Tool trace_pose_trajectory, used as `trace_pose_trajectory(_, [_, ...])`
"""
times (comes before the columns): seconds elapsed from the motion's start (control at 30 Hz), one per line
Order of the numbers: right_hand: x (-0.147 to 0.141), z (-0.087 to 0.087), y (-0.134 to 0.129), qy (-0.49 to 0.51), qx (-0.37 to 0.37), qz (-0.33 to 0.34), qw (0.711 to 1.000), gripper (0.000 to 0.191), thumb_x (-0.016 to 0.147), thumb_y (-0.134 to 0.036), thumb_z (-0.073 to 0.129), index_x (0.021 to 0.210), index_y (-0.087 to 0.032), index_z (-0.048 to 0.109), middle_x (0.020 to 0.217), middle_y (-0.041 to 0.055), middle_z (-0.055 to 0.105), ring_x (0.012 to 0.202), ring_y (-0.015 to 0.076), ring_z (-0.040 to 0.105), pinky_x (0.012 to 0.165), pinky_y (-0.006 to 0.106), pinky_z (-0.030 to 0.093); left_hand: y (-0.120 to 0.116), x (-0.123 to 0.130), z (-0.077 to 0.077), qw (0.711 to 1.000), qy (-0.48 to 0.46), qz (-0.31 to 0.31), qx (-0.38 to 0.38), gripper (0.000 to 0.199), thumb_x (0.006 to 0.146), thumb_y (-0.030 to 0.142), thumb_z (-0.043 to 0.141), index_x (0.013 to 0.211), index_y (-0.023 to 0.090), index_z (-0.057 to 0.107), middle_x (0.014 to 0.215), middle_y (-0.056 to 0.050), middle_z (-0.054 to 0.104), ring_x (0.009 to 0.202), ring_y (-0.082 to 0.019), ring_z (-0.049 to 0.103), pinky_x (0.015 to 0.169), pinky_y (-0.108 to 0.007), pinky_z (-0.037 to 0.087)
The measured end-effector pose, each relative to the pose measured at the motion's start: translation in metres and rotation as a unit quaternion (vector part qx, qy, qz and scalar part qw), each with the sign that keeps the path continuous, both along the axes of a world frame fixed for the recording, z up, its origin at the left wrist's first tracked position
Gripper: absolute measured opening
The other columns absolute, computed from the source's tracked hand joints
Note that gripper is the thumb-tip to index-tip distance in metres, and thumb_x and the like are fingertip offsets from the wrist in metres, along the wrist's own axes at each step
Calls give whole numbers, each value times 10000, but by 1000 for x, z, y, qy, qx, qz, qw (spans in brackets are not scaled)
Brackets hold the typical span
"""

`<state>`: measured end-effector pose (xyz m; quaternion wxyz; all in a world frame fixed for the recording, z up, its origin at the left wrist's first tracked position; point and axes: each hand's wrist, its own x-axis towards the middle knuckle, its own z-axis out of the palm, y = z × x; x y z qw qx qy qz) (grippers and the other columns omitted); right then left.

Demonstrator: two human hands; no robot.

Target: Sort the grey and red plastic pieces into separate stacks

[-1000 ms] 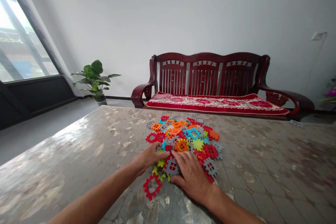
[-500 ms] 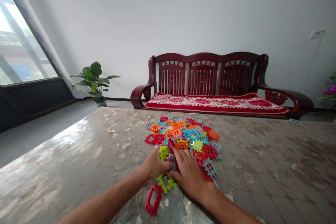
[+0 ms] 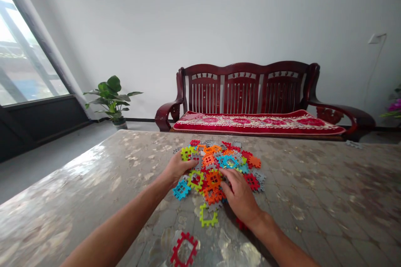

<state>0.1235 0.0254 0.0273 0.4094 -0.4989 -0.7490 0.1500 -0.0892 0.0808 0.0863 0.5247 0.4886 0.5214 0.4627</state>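
Note:
A pile of colourful plastic interlocking tiles with toothed edges lies on the table. At its left side my left hand point(image 3: 177, 170) is closed on a lime-green interlocking tile point(image 3: 188, 153) that appears joined to a grey window tile point(image 3: 196, 160). My right hand point(image 3: 240, 194) reaches over the right part of the pile, thumb and forefinger apart beside an orange window tile point(image 3: 214, 178); its other fingers are partly hidden. Below my left hand are a blue window tile point(image 3: 181, 190) and a lime-green frame tile point(image 3: 201, 180).
The patterned table point(image 3: 94, 200) spreads to both sides. Nearer me lie a lime-green frame tile point(image 3: 203, 222) and a red frame tile point(image 3: 194, 250). Behind stand a dark red wooden bench point(image 3: 241, 66) with a red cushion point(image 3: 250, 122) and a potted plant point(image 3: 114, 96).
My left hand has moved up and left, carrying the lime-green and grey tiles. My right hand has parted from it, moving right. Tiles at the near side of the pile have shifted.

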Motion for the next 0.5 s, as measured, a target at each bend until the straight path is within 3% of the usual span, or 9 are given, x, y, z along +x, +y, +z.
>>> trace_pose_trajectory(0.13, [8,-1,4,-6,7,-33,999,393,866,-136,481,1231,-219,598,1205,69,642,1143,220,559,1020,422,438,33,12,-10,1000,-9,8,16,489,523,281,835,913,152,570,721,0,686,569,-146,641,534,-268,540])
trace_pose_trajectory(0.27, [17,-6,7,-25,17,-65,997,398,847,-137,491,1219,-216,608,1191,70,648,1129,227,559,1014,437,435,54,10,-20,998,31,34,54,632,579,294,823,1141,159,568,873,-33,695,711,-174,678,689,-314,563])
trace_pose_trajectory(0.4, [24,-8,12,-28,22,-86,996,407,835,-138,497,1215,-226,613,1202,68,642,1140,230,552,1026,444,423,58,1,-32,972,203,21,117,628,645,350,787,1218,175,601,1139,-103,669,1080,-279,627,970,-381,463])
trace_pose_trajectory(0.5, [28,-7,16,-32,21,-85,996,404,837,-146,496,1217,-216,612,1216,73,635,1147,224,546,1033,429,418,58,-5,-43,913,383,15,139,583,734,439,714,1264,223,605,1323,-133,582,1297,-346,471,1093,-461,317])
